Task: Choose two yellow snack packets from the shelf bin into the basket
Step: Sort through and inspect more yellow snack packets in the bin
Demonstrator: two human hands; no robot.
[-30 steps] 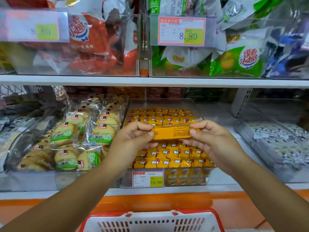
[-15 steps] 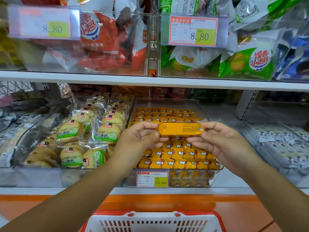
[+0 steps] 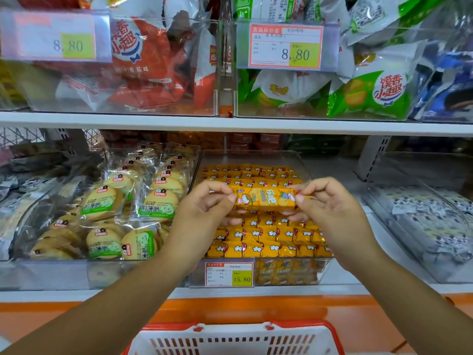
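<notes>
A long yellow snack packet [image 3: 266,199] is held level in front of the shelf, its printed front turned toward me. My left hand [image 3: 202,213] pinches its left end and my right hand [image 3: 330,211] pinches its right end. Behind and below it, a clear shelf bin [image 3: 256,157] holds rows of several more yellow packets [image 3: 268,242]. The white basket with a red rim [image 3: 238,339] sits at the bottom of the view, below my hands.
A bin of round biscuits in green-labelled bags [image 3: 122,208] stands left of the yellow bin. A clear bin of black-and-white packets [image 3: 430,221] is on the right. The upper shelf [image 3: 230,123] carries red and green snack bags. A 15.80 price tag [image 3: 229,274] fronts the yellow bin.
Both hands have rolled the packet over: its plain back and edge showed before, and its printed front now faces me. It has stayed at about the same height.
</notes>
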